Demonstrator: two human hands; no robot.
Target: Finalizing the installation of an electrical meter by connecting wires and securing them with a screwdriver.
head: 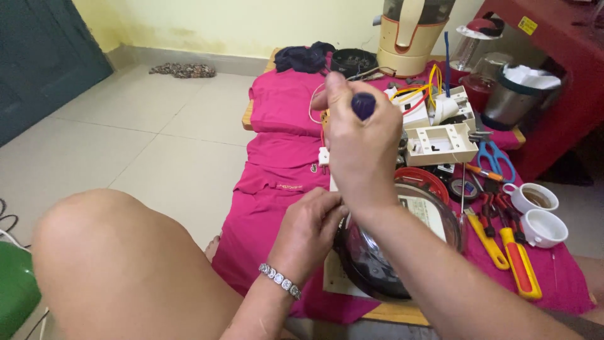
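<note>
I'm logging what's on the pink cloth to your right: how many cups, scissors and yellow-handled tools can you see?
White cups: 2
Blue-handled scissors: 1
Yellow-handled tools: 2
Total: 5

head cam | looks down-forward | close over hands (340, 182) | single view

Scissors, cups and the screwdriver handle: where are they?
Blue scissors (496, 158), head view, on the handle loops.
White cups (543, 228), head view, on the nearer cup's rim.
Screwdriver handle (363, 105), head view, on the dark purple end sticking out of the right hand (362, 148).
</note>
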